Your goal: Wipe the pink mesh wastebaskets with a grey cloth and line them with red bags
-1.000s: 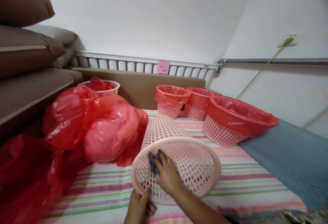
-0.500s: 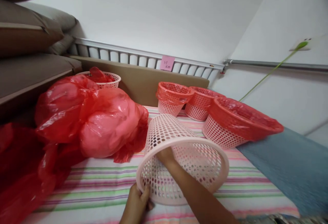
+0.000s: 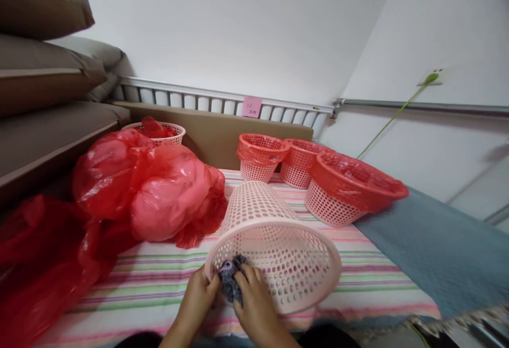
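A pink perforated plastic basket point(image 3: 278, 242) lies on its side on the striped bedsheet point(image 3: 159, 284), its mouth facing me. My left hand point(image 3: 196, 300) grips the basket's near rim at the lower left. My right hand point(image 3: 254, 305) is closed on a dark grey cloth point(image 3: 230, 279) pressed against the inside of the rim, right beside my left hand.
Inflated red plastic bags point(image 3: 151, 189) pile up on the left. Three bag-lined baskets point(image 3: 342, 183) stand behind, and another basket point(image 3: 167, 130) sits at the far left back. Brown cushions point(image 3: 40, 83) stack on the left, with a blue mat point(image 3: 433, 252) on the right.
My right hand has come back out from deep inside the basket to its near rim with the cloth. My left hand stays on the rim.
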The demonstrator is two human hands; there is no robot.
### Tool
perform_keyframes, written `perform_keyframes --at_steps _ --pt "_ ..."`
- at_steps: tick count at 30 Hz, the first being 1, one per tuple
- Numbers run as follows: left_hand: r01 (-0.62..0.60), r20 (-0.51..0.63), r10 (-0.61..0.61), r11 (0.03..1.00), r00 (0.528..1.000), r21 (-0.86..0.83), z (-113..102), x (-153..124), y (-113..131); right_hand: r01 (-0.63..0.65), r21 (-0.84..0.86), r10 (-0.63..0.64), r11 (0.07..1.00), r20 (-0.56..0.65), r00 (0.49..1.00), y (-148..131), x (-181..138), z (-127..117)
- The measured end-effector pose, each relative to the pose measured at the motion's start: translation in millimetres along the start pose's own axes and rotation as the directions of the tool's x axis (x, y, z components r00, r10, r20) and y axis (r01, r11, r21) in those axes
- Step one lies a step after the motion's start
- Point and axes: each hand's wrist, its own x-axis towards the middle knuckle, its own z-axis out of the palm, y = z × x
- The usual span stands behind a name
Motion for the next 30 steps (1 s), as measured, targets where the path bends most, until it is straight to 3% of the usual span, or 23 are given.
perform_keyframes --at_steps 6,14,18,22,26,30 --pt "0.000 -0.039 0.002 0.998 0.999 0.065 -13 4 5 0.112 -0.047 -0.113 0.993 -0.003 0.994 10 22 14" --pt "-0.004 0.070 0.002 0.999 0.998 0.036 -16 4 3 0.028 -0.104 -0.034 0.994 -0.048 0.998 58 148 19" --pt "0.003 0.068 -0.006 0.999 0.998 0.047 -14 5 4 -0.009 -0.086 0.006 0.996 -0.035 0.999 71 182 25" --pt "0.001 -0.027 0.001 0.998 1.000 0.070 -10 6 0 -0.028 -0.093 0.025 0.995 -0.039 0.999 64 155 21" --pt "-0.034 -0.069 0.041 0.994 0.997 0.104 -7 6 -2 0.001 -0.141 0.000 0.990 0.007 1.000 41 69 13" --pt "-0.066 -0.075 0.075 0.992 0.994 0.109 -5 5 0 0.064 -0.063 -0.051 0.996 0.179 0.982 28 -7 5"
